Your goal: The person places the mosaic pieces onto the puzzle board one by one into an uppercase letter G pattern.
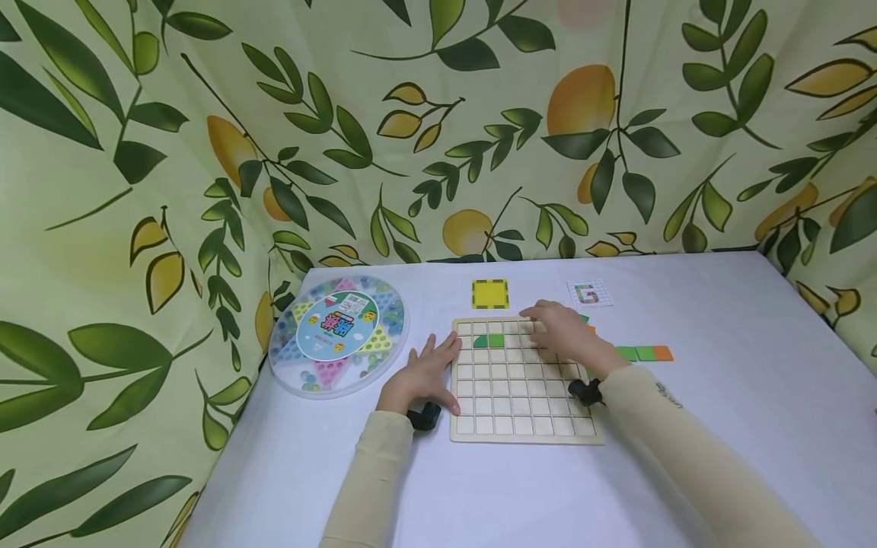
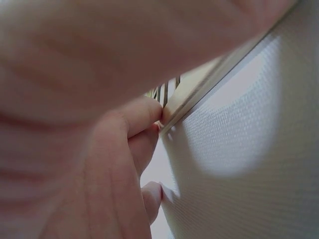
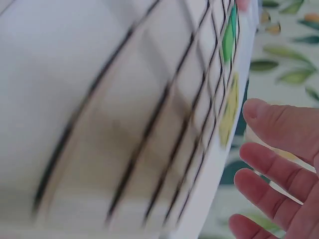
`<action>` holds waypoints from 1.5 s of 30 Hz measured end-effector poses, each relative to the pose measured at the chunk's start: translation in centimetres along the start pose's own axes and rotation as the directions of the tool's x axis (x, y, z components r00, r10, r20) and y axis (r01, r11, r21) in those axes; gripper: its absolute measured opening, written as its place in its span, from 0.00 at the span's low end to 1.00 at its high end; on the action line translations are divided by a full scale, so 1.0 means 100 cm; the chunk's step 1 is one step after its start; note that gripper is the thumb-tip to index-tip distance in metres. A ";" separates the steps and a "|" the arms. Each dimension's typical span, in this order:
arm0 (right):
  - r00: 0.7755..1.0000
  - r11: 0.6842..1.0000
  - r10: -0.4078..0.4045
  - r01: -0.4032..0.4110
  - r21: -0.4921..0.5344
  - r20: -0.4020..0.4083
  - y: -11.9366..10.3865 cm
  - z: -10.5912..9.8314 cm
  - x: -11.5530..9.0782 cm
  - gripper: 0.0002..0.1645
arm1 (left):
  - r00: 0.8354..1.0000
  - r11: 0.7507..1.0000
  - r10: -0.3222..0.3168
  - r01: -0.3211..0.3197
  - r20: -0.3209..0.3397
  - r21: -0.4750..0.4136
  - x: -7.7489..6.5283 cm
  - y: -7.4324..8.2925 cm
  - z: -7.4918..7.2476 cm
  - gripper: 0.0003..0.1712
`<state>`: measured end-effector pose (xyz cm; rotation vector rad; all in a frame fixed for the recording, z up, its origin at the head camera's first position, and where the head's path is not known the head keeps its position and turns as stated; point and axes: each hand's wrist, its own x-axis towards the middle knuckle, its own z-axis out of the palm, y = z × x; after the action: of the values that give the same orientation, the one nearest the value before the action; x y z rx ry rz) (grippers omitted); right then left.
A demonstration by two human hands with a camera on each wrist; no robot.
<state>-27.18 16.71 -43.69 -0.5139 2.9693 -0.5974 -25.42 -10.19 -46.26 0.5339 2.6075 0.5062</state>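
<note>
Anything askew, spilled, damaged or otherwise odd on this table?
Nothing stands out. The grid board lies flat, two green pieces side by side near its far left corner; the round game case lies flat too. No spill or damage shows, though the right hand hides part of the board.

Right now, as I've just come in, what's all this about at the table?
A person is working at a wooden grid board. The left hand rests against its left edge, while the right hand, seemingly empty, is over its far right part. Two green tiles sit side by side on the grid, and more colored tiles lie to its right. Beyond the board are a yellow square and a patterned card.
</note>
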 end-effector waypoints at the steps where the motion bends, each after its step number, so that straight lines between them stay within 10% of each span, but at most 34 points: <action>1: 1.000 1.000 0.012 -0.012 -0.002 -0.009 0.007 -0.004 -0.005 0.27 | 1.000 1.000 0.000 0.000 0.000 -0.002 0.000 0.000 0.000 0.74; 17: 0.974 0.973 0.227 -0.226 0.052 0.001 0.077 -0.025 -0.042 0.24 | 1.000 0.999 -0.011 0.011 -0.004 -0.032 -0.002 -0.008 0.000 0.74; 27: 0.986 0.985 0.166 -0.167 0.032 0.028 0.082 -0.014 -0.030 0.17 | 0.999 0.999 0.033 -0.034 -0.009 -0.041 -0.005 -0.004 -0.001 0.75; 45: 0.999 0.999 -0.029 0.030 -0.031 0.026 0.023 -0.017 -0.009 0.16 | 0.999 0.999 0.036 -0.036 -0.003 -0.016 -0.001 -0.002 -0.001 0.75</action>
<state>-27.28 19.67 -42.98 -0.5647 2.9560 -0.5433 -25.43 -10.47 -46.21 0.5759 2.5988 0.5391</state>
